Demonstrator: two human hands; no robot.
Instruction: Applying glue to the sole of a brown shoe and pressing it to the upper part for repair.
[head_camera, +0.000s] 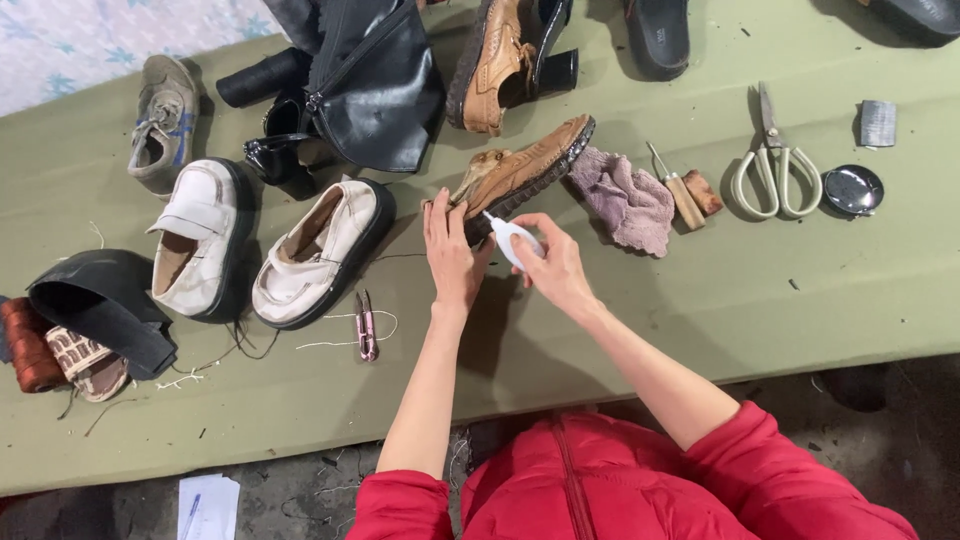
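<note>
— Where is the brown shoe (525, 170)?

— It lies on its side in the middle of the green surface (700, 300), with its dark sole turned toward the person. A pink cloth (628, 200) sits just right of it, and two cream shoes (265, 245) are to the left.

— What are the hands doing?

— The left hand (450, 250) lies flat on the near end of the shoe, fingers spread, pressing it down. The right hand (560, 270) is closed around a small white bottle (512, 238). The bottle's thin tip points at the edge of the sole.

— Is the shoe heavy?

— I think it is light. The leather top looks soft and bends, but the sole looks stiff. It may roll, because it rests on its side. Holding it by the sole edge or the heel seems best.

— And the bottle?

— It looks small, smooth and a bit slippery, so fingers should wrap around its middle.

— What else is near?

— Scissors (775, 165) and a wooden-handled tool (680, 190) lie to the right. Little snips (366, 325) lie to the left.
</note>
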